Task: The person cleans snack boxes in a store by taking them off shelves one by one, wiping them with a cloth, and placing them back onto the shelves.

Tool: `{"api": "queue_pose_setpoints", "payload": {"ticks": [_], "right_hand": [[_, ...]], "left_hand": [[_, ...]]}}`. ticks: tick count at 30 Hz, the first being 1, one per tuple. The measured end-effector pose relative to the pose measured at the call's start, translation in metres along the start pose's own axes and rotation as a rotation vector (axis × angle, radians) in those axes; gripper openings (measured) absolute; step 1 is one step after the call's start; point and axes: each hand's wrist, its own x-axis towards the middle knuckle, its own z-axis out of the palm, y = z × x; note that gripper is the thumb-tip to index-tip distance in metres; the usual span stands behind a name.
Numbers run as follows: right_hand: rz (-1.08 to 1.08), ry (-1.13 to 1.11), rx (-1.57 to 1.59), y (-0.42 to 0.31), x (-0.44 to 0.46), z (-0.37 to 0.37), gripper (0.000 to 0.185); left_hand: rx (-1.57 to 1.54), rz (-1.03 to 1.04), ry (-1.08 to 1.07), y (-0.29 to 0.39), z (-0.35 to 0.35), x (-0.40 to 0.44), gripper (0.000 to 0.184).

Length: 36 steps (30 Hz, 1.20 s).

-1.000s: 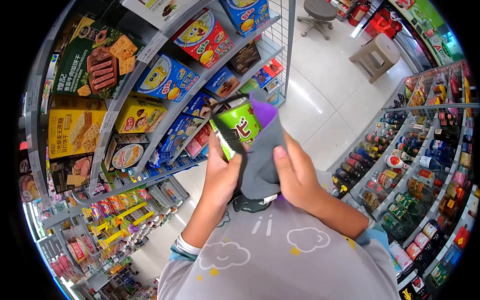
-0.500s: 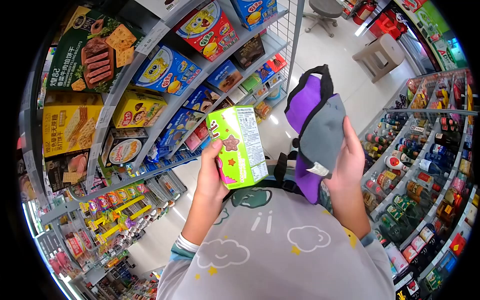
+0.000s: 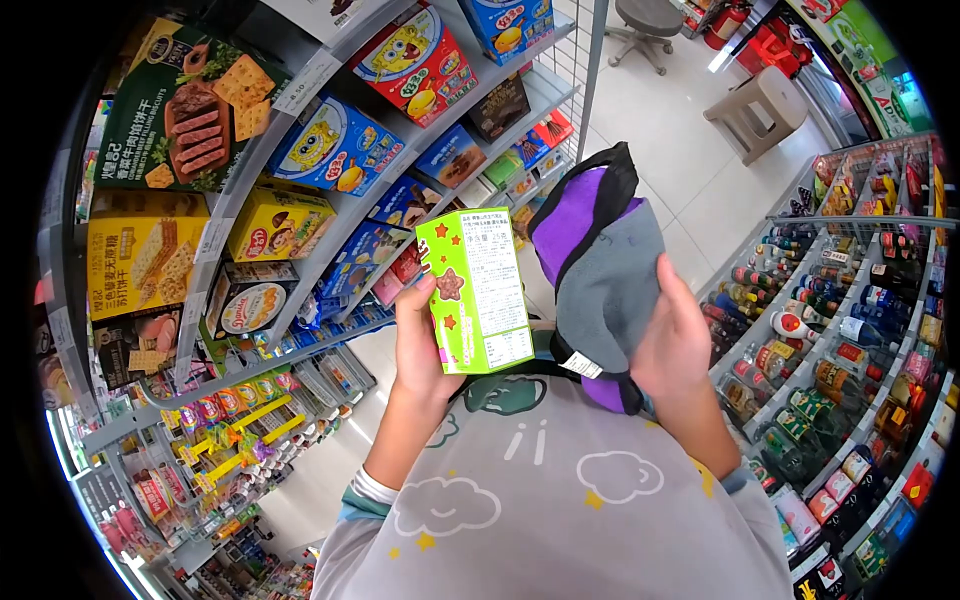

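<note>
My left hand point(image 3: 420, 345) is closed around a green snack box point(image 3: 470, 295), thumb on its near left edge. Star-shaped pictures cover the green side, and a white panel of printed text faces me. My right hand point(image 3: 678, 345) grips a soft grey and purple cloth item with black trim point(image 3: 605, 270), which droops in folds; its exact kind cannot be told. A small white tag point(image 3: 582, 364) hangs at its lower edge. Box and cloth are side by side, with a narrow gap between them. My right fingers are mostly hidden behind the cloth.
Shelves of boxed biscuits point(image 3: 190, 120) rise close on the left, with hanging candy packs point(image 3: 235, 400) below. A bottle rack point(image 3: 810, 370) lines the right. Beyond the aisle are a beige plastic stool point(image 3: 765, 110), a grey swivel stool point(image 3: 645, 25) and a fire extinguisher point(image 3: 727, 22).
The green box has turned so that its printed text panel faces me more squarely. My right hand has brought the cloth item left, nearer to the box, and tilted it.
</note>
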Motion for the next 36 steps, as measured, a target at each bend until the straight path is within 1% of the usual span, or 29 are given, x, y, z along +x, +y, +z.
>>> {"api": "queue_pose_setpoints", "payload": {"ticks": [8,10,14,16,17,20,23,25,36], "right_hand": [[-0.019,-0.049,-0.100,0.002,-0.004,-0.001,0.041],[-0.035,-0.057,-0.138,0.003,-0.005,-0.003,0.041],[-0.029,-0.062,-0.147,0.004,-0.006,0.001,0.042],[-0.027,-0.092,-0.158,0.004,-0.007,0.001,0.043],[-0.026,-0.092,-0.158,0.004,-0.007,0.000,0.043],[-0.040,-0.097,-0.200,0.005,-0.007,-0.002,0.044],[-0.037,-0.075,-0.215,0.006,-0.009,-0.002,0.041],[-0.019,-0.126,-0.216,0.006,-0.009,-0.004,0.047],[-0.008,-0.126,-0.212,0.006,-0.014,-0.003,0.047]], "left_hand": [[-0.051,0.052,0.033,0.002,0.001,-0.003,0.069],[-0.121,0.034,-0.059,0.003,0.001,-0.006,0.060],[-0.135,0.030,-0.051,0.000,-0.002,-0.006,0.060],[-0.101,0.039,0.034,-0.002,-0.002,-0.005,0.067],[-0.102,0.039,0.035,-0.003,-0.002,-0.005,0.067],[-0.088,0.051,0.060,-0.005,-0.002,-0.007,0.064],[-0.144,0.049,0.051,-0.006,-0.001,-0.008,0.063],[-0.123,0.046,0.048,-0.006,0.000,-0.009,0.061],[-0.153,0.035,0.072,-0.004,0.007,-0.012,0.057]]}}
